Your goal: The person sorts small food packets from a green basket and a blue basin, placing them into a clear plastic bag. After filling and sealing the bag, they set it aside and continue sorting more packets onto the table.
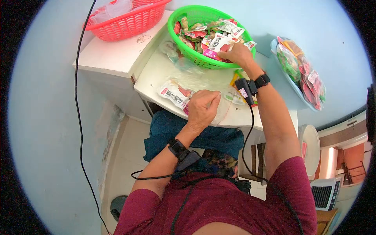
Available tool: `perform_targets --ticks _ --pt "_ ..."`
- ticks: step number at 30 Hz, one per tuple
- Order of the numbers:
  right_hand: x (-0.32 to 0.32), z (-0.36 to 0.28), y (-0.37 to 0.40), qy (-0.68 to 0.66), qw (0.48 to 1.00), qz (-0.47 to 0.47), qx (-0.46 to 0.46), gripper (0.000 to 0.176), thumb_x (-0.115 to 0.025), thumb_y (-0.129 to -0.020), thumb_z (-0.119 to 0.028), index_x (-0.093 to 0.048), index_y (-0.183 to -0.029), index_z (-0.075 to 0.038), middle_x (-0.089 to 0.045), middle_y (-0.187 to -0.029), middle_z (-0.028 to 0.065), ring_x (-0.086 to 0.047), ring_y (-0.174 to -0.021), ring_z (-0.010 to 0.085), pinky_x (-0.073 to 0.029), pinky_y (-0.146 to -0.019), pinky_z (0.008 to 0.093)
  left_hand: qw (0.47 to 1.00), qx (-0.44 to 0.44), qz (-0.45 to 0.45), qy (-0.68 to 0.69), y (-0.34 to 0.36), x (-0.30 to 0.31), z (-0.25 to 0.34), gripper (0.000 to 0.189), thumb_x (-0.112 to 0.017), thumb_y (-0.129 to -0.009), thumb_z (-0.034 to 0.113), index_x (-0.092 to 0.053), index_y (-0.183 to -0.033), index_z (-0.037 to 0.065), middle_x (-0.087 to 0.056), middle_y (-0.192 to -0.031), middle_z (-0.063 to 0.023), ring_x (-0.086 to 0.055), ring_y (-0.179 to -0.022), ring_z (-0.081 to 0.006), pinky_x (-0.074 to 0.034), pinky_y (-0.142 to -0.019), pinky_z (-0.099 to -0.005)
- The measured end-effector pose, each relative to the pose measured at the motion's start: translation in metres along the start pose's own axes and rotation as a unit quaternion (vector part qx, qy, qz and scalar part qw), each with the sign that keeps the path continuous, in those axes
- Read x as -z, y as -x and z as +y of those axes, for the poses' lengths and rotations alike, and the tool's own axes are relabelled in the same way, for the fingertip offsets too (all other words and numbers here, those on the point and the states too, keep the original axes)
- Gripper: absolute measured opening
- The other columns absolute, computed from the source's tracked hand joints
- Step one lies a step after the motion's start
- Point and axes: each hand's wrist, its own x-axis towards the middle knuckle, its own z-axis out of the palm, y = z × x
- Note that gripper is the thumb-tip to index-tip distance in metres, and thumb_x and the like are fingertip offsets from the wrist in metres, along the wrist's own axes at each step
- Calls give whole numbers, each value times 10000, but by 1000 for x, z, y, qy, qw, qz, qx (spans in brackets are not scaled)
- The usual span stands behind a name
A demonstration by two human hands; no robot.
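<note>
My left hand (203, 107) is closed at the front edge of the white table (150, 80), its fingers gripping a clear plastic bag (224, 111). Beside it lies a white snack packet (175, 93) with dark print and a red picture. My right hand (239, 56) reaches over the near rim of a green plastic basket (192, 58). Its thumb and fingers are closed on a white and purple snack packet (216, 46); the fingertips are partly hidden. Many mixed packets fill the basket. Under my right wrist are a yellow packet (237, 75) and more plastic.
A red basket (129, 24) holding clear plastic stands on a white cabinet (113, 53) at the left. To the right, a light blue basin (291, 86) holds several colourful packets. Cables run from my wrist devices, and a black cable (78, 113) hangs at the left.
</note>
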Motion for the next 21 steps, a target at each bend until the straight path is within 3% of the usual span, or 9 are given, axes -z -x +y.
perform_targets --ticks 4,7,10,13,16,21 --pt "-9 4 -7 -109 994 27 -2 561 -795 -630 -481 -712 -886 12 -696 -901 222 -684 -799 330 -535 -713 424 1000 -12 15 10 0 -3 1 79 -664 -813 72 -680 -841 0 -673 -799 -151 -635 -774 -334 -481 -715 -405" --pt "-26 13 -15 -315 939 127 45 450 -809 -646 -326 -686 -897 26 -696 -844 209 -678 -732 305 -529 -671 408 1000 1 -7 -12 0 0 2 95 -675 -831 65 -701 -880 -12 -706 -864 -157 -675 -825 -295 -512 -755 -368" --pt "-31 13 -13 -269 921 250 126 261 -752 -764 -127 -613 -937 11 -665 -714 68 -605 -606 110 -464 -527 272 1000 -3 -13 -25 -1 0 3 93 -675 -831 66 -701 -880 -10 -705 -865 -158 -675 -825 -297 -512 -750 -366" --pt "-6 7 22 -343 898 251 117 291 -742 -789 -123 -611 -1012 11 -691 -792 83 -623 -642 111 -476 -537 260 999 -2 -15 -35 -1 1 6 94 -674 -833 69 -702 -883 -6 -704 -866 -158 -675 -827 -298 -512 -752 -364" --pt "10 16 50 -463 838 274 92 269 -738 -786 -105 -631 -997 24 -693 -805 127 -648 -643 138 -512 -563 288 999 -27 -6 -38 2 -2 -1 97 -678 -831 68 -701 -891 -5 -702 -865 -159 -674 -831 -296 -511 -755 -364" --pt "35 39 121 -600 766 230 11 270 -745 -815 -125 -634 -1010 24 -677 -806 67 -631 -642 96 -497 -548 233 1000 -21 7 -20 4 -4 2 79 -666 -815 53 -683 -851 -14 -685 -837 -160 -648 -809 -327 -499 -746 -389"
